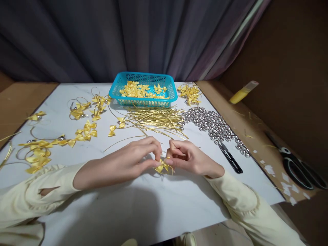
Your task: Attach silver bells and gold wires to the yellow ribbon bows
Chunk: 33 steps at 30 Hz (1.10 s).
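1. Nearest the camera, two cream-coloured sleeves come in from the lower corners, and the left hand (123, 163) and right hand (191, 158) meet at mid-table, fingertips facing one another.
2. Both hands are closed in a pinch on one small yellow satin ribbon bow (162, 167), which sits low between them, touching the white marble-patterned board (143, 205). The left thumb and forefinger grip it from its left, the right fingers from its right, where a thin gold strand seems caught too; how that strand runs I cannot tell.
3. The bow's long axis lies roughly left to right, across the line of sight. Both hands are equally near it.
4. Just beyond the hands lies a loose sheaf of thin gold wire ties (156, 119), lengthwise left to right, and behind it a turquoise perforated plastic basket (143, 101) holding more bows.
5. Right of the right hand, near but apart, are small black thread snips (230, 158) and a spread of silver jingle bells (212, 124).
6. Finished yellow bows on gold loops (38, 150) are scattered left; the board between hands and near edge is bare.
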{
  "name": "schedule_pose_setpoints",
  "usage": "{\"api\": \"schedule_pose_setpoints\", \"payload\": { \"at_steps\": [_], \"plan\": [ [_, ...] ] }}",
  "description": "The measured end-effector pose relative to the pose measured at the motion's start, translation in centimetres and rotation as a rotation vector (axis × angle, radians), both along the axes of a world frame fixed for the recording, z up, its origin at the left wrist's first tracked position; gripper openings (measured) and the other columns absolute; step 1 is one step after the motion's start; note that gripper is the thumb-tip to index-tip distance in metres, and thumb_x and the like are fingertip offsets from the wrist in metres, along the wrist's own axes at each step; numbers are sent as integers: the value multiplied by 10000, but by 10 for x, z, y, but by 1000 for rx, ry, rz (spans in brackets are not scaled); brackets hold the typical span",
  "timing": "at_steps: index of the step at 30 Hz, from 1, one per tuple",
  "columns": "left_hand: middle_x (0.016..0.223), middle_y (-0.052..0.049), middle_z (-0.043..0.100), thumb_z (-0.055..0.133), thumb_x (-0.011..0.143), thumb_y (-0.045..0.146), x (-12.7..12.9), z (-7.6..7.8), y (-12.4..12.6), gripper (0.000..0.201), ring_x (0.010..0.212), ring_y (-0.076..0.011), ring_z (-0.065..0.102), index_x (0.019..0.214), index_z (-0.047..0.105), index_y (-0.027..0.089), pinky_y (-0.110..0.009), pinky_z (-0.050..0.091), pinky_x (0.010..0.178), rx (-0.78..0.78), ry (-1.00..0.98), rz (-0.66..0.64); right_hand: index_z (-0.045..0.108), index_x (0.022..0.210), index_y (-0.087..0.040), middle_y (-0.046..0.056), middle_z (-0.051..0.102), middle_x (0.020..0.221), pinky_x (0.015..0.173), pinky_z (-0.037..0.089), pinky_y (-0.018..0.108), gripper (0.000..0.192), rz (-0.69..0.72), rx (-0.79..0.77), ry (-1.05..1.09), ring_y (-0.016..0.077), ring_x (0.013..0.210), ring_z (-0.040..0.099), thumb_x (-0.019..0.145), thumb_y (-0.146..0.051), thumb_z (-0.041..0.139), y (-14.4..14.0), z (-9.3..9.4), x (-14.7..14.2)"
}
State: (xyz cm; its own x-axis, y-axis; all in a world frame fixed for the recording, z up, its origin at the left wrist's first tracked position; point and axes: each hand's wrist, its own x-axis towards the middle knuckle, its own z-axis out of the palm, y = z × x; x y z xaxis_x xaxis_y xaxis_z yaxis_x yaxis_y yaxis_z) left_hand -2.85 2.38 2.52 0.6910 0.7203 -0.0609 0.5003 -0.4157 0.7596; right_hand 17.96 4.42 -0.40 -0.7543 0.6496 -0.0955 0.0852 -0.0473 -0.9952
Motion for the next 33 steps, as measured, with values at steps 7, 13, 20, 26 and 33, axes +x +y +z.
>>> {"api": "schedule_pose_setpoints", "payload": {
  "at_steps": [7, 13, 20, 26, 33],
  "plan": [
    [803, 10, 625, 467, 878, 303, 2, 3, 0, 179, 723, -120, 548, 839, 591, 181, -210, 404, 681, -175, 51, 50, 228, 621, -212, -56, 469, 607, 488, 279, 208, 464, -21, 14, 24, 63, 524, 394, 736, -250, 676, 0, 0, 0],
    [804, 7, 659, 555, 814, 335, 3, -1, 1, 167, 706, -124, 572, 824, 624, 183, -207, 411, 655, -194, 36, 107, 232, 616, -211, -51, 475, 605, 490, 285, 214, 474, -56, -1, 15, 70, 529, 415, 725, -304, 684, -1, 0, -1],
    [828, 15, 658, 549, 811, 253, 5, -5, -2, 94, 745, -127, 581, 816, 624, 196, -218, 410, 685, -130, 38, 159, 238, 624, -210, -49, 490, 616, 511, 313, 215, 475, -63, -24, 27, 77, 546, 451, 723, -317, 690, 1, -1, 0],
    [808, 6, 627, 552, 812, 233, 7, -5, -2, 72, 723, -122, 566, 826, 598, 179, -229, 412, 689, -96, 17, 174, 247, 622, -206, -50, 483, 613, 533, 339, 220, 466, -59, -52, 54, 77, 553, 459, 733, -326, 682, 2, -2, 0],
    [760, 13, 562, 544, 817, 210, 9, -6, -4, 47, 675, -111, 528, 827, 537, 164, -216, 393, 644, 32, 20, 107, 246, 624, -207, -56, 463, 605, 534, 346, 218, 449, -47, -63, 72, 74, 548, 459, 760, -326, 657, 2, -1, -1]
  ]
}}
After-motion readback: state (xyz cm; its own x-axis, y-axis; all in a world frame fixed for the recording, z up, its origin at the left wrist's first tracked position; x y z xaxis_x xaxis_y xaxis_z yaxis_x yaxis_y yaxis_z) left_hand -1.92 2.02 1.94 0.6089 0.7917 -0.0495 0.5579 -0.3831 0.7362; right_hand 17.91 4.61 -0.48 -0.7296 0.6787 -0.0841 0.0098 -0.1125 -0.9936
